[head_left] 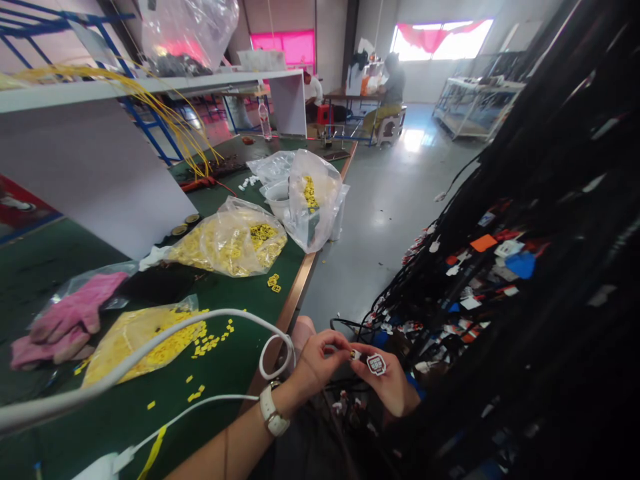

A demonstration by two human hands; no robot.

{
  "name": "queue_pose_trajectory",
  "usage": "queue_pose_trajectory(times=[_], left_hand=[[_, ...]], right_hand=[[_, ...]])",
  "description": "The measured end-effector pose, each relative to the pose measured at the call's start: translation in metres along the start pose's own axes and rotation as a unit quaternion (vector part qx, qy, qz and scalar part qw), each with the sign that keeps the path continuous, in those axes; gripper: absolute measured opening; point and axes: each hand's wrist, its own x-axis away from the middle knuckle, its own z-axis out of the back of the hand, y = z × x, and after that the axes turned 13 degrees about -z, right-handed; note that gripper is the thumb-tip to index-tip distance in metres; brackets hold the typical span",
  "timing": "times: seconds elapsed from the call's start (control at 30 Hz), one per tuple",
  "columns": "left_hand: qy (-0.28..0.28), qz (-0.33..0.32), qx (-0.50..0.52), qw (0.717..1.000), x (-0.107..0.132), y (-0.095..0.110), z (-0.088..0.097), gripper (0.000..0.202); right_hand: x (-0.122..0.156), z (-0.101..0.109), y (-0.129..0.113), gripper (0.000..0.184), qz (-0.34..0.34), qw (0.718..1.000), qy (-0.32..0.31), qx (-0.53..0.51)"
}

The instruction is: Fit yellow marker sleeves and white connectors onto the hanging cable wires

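My left hand, wearing a white watch at the wrist, is closed in a pinch. Its fingertips meet a small white connector with a speck of yellow on it; anything else in the pinch is too small to name. My right hand is closed around the connectors from the other side. A larger white connector with a dark grid-like face shows against its fingers. The wires behind them are mostly hidden by the hand. Both hands are just off the table's edge, beside a dense hanging bundle of black cables.
On the green table lie bags of small yellow parts, loose yellow pieces and pink gloves. A thick white tube arches across it. A bag-lined tub stands at the edge. Two people sit farther back.
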Motion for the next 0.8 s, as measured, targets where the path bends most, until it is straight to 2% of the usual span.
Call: queue_pose_trajectory(times=[0.27,0.37,0.47,0.6,0.67,0.8], left_hand=[[-0.017,-0.004,-0.029,0.999,0.0007,0.0002,0.0017,0.006],[-0.01,0.008,-0.002,1.0,0.0004,-0.0012,0.0012,0.01],[0.017,0.09,0.077,0.993,0.0009,-0.0005,0.0011,0.025],[-0.011,0.266,0.232,0.936,0.0031,0.0045,0.0023,0.041],[-0.023,0.295,0.276,0.915,0.0039,0.0066,0.0028,0.042],[-0.027,0.282,0.293,0.913,0.0036,0.0076,0.0031,0.039]], right_hand=[[0.0006,-0.0009,-0.0013,0.048,0.011,1.0,0.01,0.011],[0.0008,-0.0011,-0.0009,0.049,0.008,1.0,0.01,0.004],[0.0014,-0.0014,-0.0006,0.05,0.0,1.0,0.013,-0.004],[0.0012,-0.0025,0.0008,0.05,-0.003,1.0,0.015,-0.028],[0.0002,-0.0026,0.0021,0.049,0.02,0.999,0.022,-0.026],[-0.0013,-0.0009,0.0031,0.048,0.058,0.997,0.048,0.014]])
